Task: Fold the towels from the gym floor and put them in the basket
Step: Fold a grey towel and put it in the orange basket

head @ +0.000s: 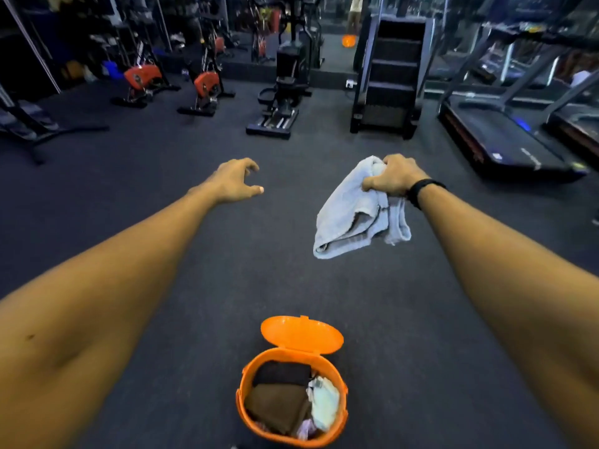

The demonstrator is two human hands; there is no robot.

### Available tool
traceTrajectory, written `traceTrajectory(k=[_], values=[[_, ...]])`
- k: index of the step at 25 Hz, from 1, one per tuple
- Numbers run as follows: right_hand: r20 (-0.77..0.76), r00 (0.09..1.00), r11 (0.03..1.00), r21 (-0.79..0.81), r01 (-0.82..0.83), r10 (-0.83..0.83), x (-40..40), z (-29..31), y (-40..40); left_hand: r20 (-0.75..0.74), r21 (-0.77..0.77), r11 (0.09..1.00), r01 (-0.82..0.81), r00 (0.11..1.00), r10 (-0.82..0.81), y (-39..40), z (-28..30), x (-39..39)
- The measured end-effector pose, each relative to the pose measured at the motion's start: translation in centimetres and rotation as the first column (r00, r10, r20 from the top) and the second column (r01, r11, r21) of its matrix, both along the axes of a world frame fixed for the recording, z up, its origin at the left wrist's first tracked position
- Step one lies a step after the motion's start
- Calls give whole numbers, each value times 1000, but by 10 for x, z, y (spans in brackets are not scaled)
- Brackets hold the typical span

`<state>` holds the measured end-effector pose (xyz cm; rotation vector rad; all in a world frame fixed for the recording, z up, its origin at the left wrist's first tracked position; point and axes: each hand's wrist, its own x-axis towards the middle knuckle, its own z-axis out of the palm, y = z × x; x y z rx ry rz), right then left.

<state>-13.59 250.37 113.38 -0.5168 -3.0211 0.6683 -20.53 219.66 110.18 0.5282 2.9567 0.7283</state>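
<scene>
1. The right hand [393, 178] grips a pale grey towel [356, 212] by a bunched upper edge, fingers curled round the cloth, and holds it in the air out in front of the person.
2. The towel hangs crumpled and unfolded below and to the left of that fist, its long axis running down and leftward, clear of the gym floor [162, 176].
3. The left hand [235, 183] holds nothing; its fingers [251, 166] are spread and loosely hooked, thumb apart, at about the same height as the right.
4. The relation that matters: the towel's loose part lies between the two hands, to the right of the left fingers and apart from them, so the left hand is the one free to take a second corner.
5. The orange basket [249, 380] stands on the floor below and nearer the person, lid [301, 333] tipped open; dark brown, black and white cloths, probably folded towels, already fill it.
6. Judged from this, folding has not yet begun on this towel.
</scene>
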Motion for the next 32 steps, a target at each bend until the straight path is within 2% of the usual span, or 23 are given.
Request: traceTrajectory(k=[5, 8, 12, 15, 17, 21, 23, 25, 28, 30, 31, 32], values=[[134, 989, 997, -40, 70, -64, -15, -51, -2, 104, -19, 998, 62, 993, -60, 6, -54, -31], [231, 965, 991, -29, 130, -120, -25, -106, -9, 177, -30, 994, 108, 979, -101, 2, -101, -55], [380, 901, 973, -4, 230, -212, -21, -207, -14, 336, -39, 988, 149, 933, -127, -5, -190, -78], [519, 819, 963, 29, 269, -245, -2, -294, -27, 459, -76, 974, 215, 874, -157, -6, -269, -79], [606, 766, 965, 12, 263, -216, 13, -357, -34, 533, -88, 962, 257, 828, -172, -4, -328, -74], [754, 653, 951, -152, 269, -64, 38, -487, -28, 625, -108, 948, 300, 762, -170, 2, -458, -48], [826, 563, 963, -144, 229, -10, 51, -562, -17, 666, -117, 932, 343, 723, -182, 6, -535, -26], [837, 546, 981, -128, 144, 29, 67, -637, -10, 679, -135, 906, 401, 703, -211, 13, -611, 3], [775, 616, 987, -158, -22, 137, 100, -736, -18, 690, -165, 845, 509, 672, -270, 29, -709, 54], [714, 660, 970, -122, -212, 234, 120, -785, -30, 644, -209, 769, 604, 677, -357, 48, -757, 86], [674, 682, 949, -95, -301, 284, 127, -809, -33, 588, -219, 756, 616, 702, -401, 60, -778, 97], [629, 704, 930, -86, -358, 330, 129, -828, -35, 505, -211, 790, 575, 756, -416, 72, -792, 104]])
